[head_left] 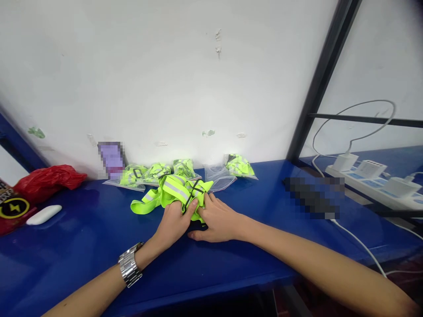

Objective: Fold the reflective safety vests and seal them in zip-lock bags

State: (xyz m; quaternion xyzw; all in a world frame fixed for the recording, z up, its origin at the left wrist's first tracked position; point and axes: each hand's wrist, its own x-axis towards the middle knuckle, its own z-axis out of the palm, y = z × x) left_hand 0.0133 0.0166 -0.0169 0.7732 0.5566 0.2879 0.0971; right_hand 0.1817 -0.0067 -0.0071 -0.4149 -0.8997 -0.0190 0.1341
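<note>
A neon yellow reflective vest (pixel 172 190) with grey stripes and black straps lies bunched on the blue table (pixel 82 246). My left hand (pixel 173 222), with a metal watch on its wrist, pinches the vest's near edge. My right hand (pixel 218 219) presses on the same edge with its fingers together, palm down on the table. Behind the vest, by the wall, lie several clear bags (pixel 145 174) with folded yellow vests in them, and one more filled bag (pixel 238 166) to the right. An empty clear bag (pixel 220 180) lies just behind my hands.
A red plastic bag (pixel 49 178) and a white oval object (pixel 44 214) lie at the left. A white power strip (pixel 373 182) with chargers and cables sits at the right, beyond a black frame post (pixel 317 83). The white wall stands close behind.
</note>
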